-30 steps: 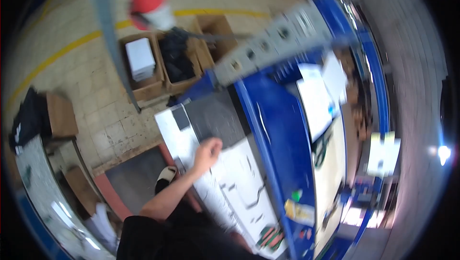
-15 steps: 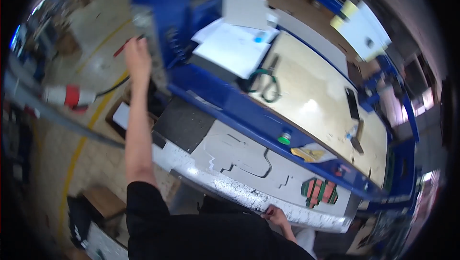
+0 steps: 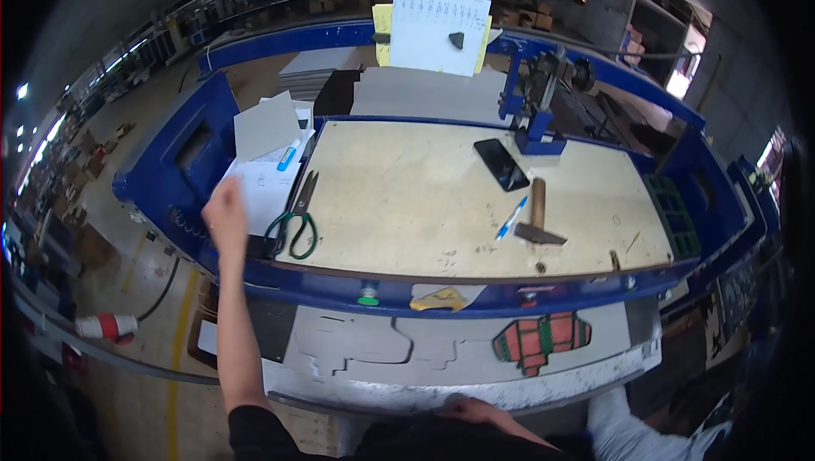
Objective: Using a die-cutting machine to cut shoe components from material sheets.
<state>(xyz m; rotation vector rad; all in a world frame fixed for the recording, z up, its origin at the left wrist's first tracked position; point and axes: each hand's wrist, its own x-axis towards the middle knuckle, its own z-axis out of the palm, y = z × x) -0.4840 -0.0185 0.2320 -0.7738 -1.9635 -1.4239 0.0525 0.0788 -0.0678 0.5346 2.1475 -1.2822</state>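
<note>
My left hand [image 3: 225, 215], slightly blurred, is closed like a fist above the written papers [image 3: 261, 198] at the left of the machine table. What it holds, if anything, is hidden. Right of it lie green-handled scissors [image 3: 299, 222]. My right hand [image 3: 469, 410] is low at the front edge of the metal tray [image 3: 399, 397], fingers curled; something dark shows at the fingertips, too small to name. On the tray lie a grey sheet [image 3: 352, 346] with stepped cut lines and a red-and-green cutting die [image 3: 548, 340].
A hammer [image 3: 538, 206], a blue-white pen [image 3: 511, 218] and a black phone [image 3: 501, 164] rest on the pale board [image 3: 399, 198]. A blue marker [image 3: 289, 155] lies on the papers. Blue frame walls [image 3: 182, 151] flank the board. A green button [image 3: 368, 295] sits on the front rail.
My view has swung level over the table. My left hand has come from beside the machine's left end, where red showed at its fingers, to above the papers. My right hand stays by the tray edge.
</note>
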